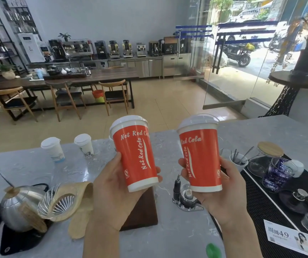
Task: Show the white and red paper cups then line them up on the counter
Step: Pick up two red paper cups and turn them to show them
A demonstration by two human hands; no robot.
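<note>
I hold two red paper cups up above the grey counter point(177, 237). My left hand point(112, 185) grips the left red cup point(135, 157), which has a white lid and "Net Red Cola" lettering. My right hand point(224, 187) grips the right red cup point(201, 159), capped with a clear domed lid. Both cups are upright, slightly tilted, and apart from each other. Two white paper cups stand on the counter at the far left: one with a blue print point(53, 148) and one with a dark print point(85, 145).
A steel kettle point(17, 207) and a glass dripper with paper filter point(60, 200) sit at the near left. A dark wooden board point(144, 211) lies under my left hand. A black mat point(264, 207) on the right carries glass jars, a blue patterned glass point(278, 174) and a stirrer cup.
</note>
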